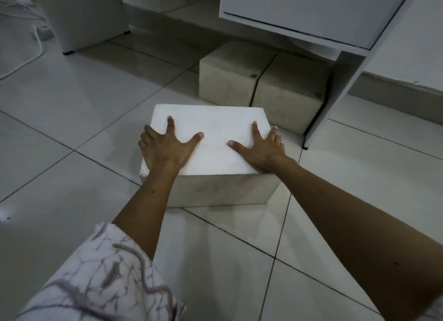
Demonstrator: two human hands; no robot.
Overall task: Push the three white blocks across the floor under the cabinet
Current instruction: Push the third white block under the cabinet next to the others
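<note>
A white block (215,131) sits on the tiled floor in front of me. My left hand (165,145) lies on its top at the left edge, thumb and forefinger flat on top, the other fingers curled over the left side. My right hand (261,145) mirrors it at the right edge. Two more white blocks stand side by side beyond it, the left one (230,76) and the right one (290,93), partly in shadow beneath the white cabinet (311,6). The near block stands just short of them.
The cabinet's side panel (335,90) comes down to the floor right of the two far blocks. Another white unit (88,16) stands at the back left, with white cables (28,33) on the floor beside it. Pale floor tiles (72,105) spread all around.
</note>
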